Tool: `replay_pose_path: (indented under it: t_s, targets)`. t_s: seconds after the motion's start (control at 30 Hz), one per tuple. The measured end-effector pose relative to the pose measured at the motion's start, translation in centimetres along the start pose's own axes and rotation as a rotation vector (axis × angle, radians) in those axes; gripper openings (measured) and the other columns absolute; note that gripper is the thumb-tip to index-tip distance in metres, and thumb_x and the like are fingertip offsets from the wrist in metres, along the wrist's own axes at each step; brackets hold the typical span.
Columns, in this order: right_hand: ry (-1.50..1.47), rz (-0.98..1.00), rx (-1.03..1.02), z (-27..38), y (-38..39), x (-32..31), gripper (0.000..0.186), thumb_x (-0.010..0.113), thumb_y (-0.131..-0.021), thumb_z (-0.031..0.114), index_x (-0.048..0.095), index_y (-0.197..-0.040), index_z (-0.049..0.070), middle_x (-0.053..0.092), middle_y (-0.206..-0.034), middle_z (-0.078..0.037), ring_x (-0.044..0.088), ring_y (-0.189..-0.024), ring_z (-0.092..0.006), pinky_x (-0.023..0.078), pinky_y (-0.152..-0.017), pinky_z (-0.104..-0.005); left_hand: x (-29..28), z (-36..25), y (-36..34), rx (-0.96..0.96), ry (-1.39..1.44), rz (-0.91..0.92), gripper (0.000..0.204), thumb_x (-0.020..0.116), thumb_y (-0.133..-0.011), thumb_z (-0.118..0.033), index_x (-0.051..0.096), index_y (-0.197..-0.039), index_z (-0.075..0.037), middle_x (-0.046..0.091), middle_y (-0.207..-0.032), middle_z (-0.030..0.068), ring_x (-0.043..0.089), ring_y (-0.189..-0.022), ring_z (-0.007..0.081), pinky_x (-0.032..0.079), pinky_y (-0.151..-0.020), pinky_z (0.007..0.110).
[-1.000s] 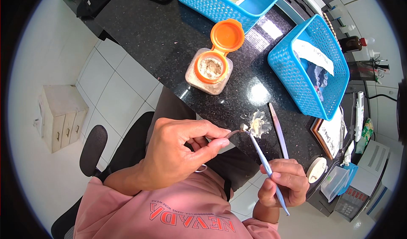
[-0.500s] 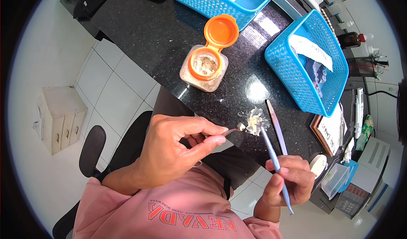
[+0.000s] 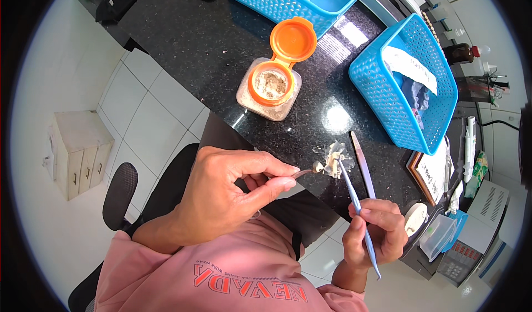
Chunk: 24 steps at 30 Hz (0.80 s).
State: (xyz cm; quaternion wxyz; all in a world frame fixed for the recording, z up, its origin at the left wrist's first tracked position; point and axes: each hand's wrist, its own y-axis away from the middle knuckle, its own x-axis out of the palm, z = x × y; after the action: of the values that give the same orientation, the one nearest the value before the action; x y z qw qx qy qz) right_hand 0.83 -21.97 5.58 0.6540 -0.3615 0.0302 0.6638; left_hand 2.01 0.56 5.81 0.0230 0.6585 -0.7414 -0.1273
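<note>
My left hand (image 3: 227, 190) pinches a thin curved metal piece (image 3: 304, 172) with a small pale lump at its end. My right hand (image 3: 377, 234) grips a slender light-blue instrument (image 3: 353, 193), its tip touching a patch of cream paste (image 3: 334, 156) smeared on the black counter (image 3: 216, 52). A flat metal spatula (image 3: 363, 162) lies just right of the paste, its lower end near my right fingers. Farther up stands an open square jar (image 3: 271, 88) of pale powder, its orange lid (image 3: 291, 38) hinged back.
Blue perforated baskets (image 3: 399, 96) line the counter's back and right, holding papers and small items. At right are a wooden-edged pad (image 3: 429, 173), a white round disc (image 3: 415, 218), plastic containers (image 3: 438, 234) and bottles. A black chair (image 3: 122, 193) and small cabinet (image 3: 80, 151) are at left.
The blue instrument's tip has left the piece in my left hand and moved up-right onto the paste. My right hand shifted slightly right with it. My left hand has barely moved.
</note>
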Motion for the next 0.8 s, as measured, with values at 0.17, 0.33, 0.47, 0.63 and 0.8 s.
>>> replay_pose_path:
  t_s: [0.17, 0.33, 0.47, 0.63, 0.8]
  targets:
    - [-0.148, -0.049, -0.071, 0.61, -0.25, 0.11, 0.018, 0.07, -0.071, 0.003, 0.056, -0.083, 0.0, 0.063, -0.074, -0.015, 0.064, -0.059, -0.021, 0.051, -0.051, -0.0268, -0.11, -0.1, 0.05, 0.002, -0.007, -0.002, 0.011, 0.069, -0.077, 0.002, 0.07, -0.088, 0.003, 0.07, -0.08, 0.0137, 0.068, -0.07, 0.0142, 0.053, -0.059, 0.021]
    - [-0.268, -0.001, -0.081, 0.52, -0.54, 0.4, 0.021, 0.074, -0.07, 0.002, 0.057, -0.083, -0.001, 0.063, -0.074, -0.014, 0.065, -0.061, -0.0225, 0.055, -0.053, -0.0291, -0.09, -0.15, 0.02, -0.003, -0.022, 0.003, 0.011, 0.069, -0.077, 0.003, 0.07, -0.088, 0.003, 0.07, -0.08, 0.0138, 0.068, -0.069, 0.0139, 0.053, -0.058, 0.021]
    - [-0.276, -0.005, -0.073, 0.41, -0.46, 0.49, 0.021, 0.074, -0.07, 0.002, 0.058, -0.082, -0.001, 0.063, -0.074, -0.015, 0.066, -0.061, -0.0229, 0.055, -0.053, -0.0295, -0.04, -0.08, 0.02, 0.001, -0.016, -0.002, 0.011, 0.069, -0.077, 0.003, 0.07, -0.088, 0.003, 0.07, -0.08, 0.0137, 0.067, -0.068, 0.0136, 0.053, -0.058, 0.021]
    - [-0.269, -0.006, -0.079, 0.41, -0.58, 0.67, 0.02, 0.074, -0.069, 0.001, 0.058, -0.082, -0.002, 0.063, -0.073, -0.015, 0.065, -0.061, -0.0229, 0.055, -0.054, -0.0294, -0.1, -0.21, 0.09, 0.003, -0.023, -0.005, 0.011, 0.069, -0.077, 0.002, 0.07, -0.088, 0.003, 0.07, -0.079, 0.0135, 0.067, -0.068, 0.0133, 0.052, -0.058, 0.021]
    - [-0.271, 0.003, -0.082, 0.46, -0.56, 0.66, 0.02, 0.074, -0.069, 0.0, 0.058, -0.081, -0.001, 0.063, -0.073, -0.015, 0.066, -0.061, -0.0229, 0.055, -0.054, -0.0292, -0.07, -0.09, 0.05, -0.001, -0.019, -0.003, 0.011, 0.069, -0.077, 0.001, 0.07, -0.088, 0.003, 0.07, -0.079, 0.0134, 0.067, -0.068, 0.0128, 0.052, -0.058, 0.021]
